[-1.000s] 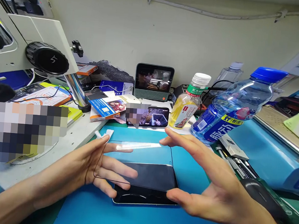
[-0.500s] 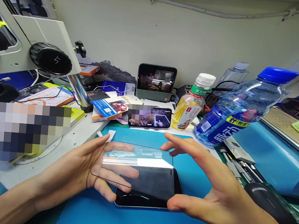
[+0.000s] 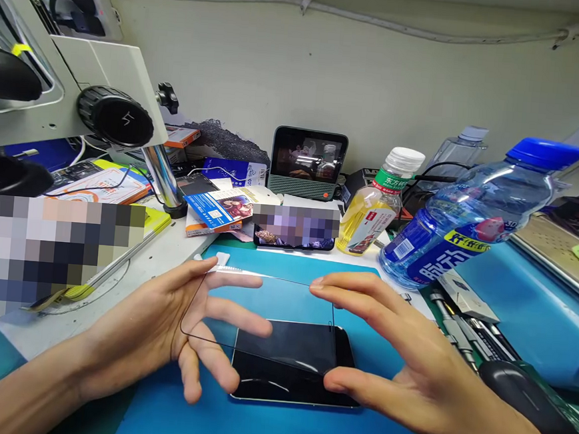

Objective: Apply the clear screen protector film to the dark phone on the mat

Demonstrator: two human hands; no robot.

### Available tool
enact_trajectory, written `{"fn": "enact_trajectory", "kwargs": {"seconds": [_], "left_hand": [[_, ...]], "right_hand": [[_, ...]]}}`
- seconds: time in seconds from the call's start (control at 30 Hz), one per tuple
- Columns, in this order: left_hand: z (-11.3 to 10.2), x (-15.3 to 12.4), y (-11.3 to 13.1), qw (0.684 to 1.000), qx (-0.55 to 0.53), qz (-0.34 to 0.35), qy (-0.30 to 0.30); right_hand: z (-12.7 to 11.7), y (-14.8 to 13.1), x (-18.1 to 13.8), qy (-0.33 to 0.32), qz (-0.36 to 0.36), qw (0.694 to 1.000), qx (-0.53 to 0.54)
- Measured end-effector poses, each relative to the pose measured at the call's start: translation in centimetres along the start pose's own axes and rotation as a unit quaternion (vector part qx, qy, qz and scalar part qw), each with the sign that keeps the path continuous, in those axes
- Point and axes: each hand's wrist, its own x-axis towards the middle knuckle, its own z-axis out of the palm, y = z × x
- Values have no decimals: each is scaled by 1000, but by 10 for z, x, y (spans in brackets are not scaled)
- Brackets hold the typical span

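Note:
A clear glass screen protector with a thin black border hangs between my two hands, just above a black phone lying screen up on the blue mat. My left hand pinches the protector's left edge with thumb and a finger, its other fingers spread beneath the glass. My right hand grips the right edge, thumb at the near corner and forefinger at the far corner. The protector's near edge overlaps the phone's far half.
A microscope stands at the left. Behind the mat are a small screen speaker, a second phone, a yellow-liquid bottle, a blue-capped water bottle, card packs and tools. A black object lies at right.
The view has shifted, so the phone sits slightly further right. The protector has tilted flatter and its bright reflection is gone. My left fingers have spread further under the glass.

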Motion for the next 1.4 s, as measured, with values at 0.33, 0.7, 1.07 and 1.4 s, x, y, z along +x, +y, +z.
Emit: {"fn": "enact_trajectory", "kwargs": {"seconds": [0.33, 0.7, 1.07, 1.4], "left_hand": [[-1, 0, 0, 1000, 0, 0, -1], [-1, 0, -4, 997, 39, 55, -46], [4, -14, -18, 891, 419, 175, 23], [8, -21, -16, 745, 624, 233, 18]], "right_hand": [[0, 3, 0, -19, 3, 1000, -11], [0, 7, 1, 36, 103, 986, 125], [-6, 13, 6, 10, 205, 957, 206], [-7, 7, 5, -14, 237, 951, 197]]}}
